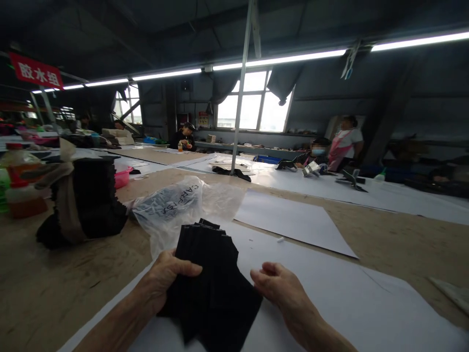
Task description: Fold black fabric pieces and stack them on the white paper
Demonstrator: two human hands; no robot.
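Left hand point(166, 278) clamped on the fanned stack of black fabric pieces point(210, 278), thumb over the top to keep the fan spread; right hand point(280, 291) empty, loosely curled, just beside the stack's right edge. Stack held low over the white paper sheet point(366, 313) on the counter point(44, 293), with a crumpled clear plastic bag point(172, 205) just behind it and a taller dark bundle point(86, 203) well off to its left.

Two hands are at work, the left hand point(166, 276) and right hand point(280, 288), on one fanned bundle of black pieces point(210, 274); how many pieces, I cannot tell. One plastic bag point(172, 205) lies beside it, and one black stack point(90, 198). One pink bowl point(122, 177). Three other people: one in a cap point(185, 137), one seated point(317, 151), one in an apron point(344, 142).
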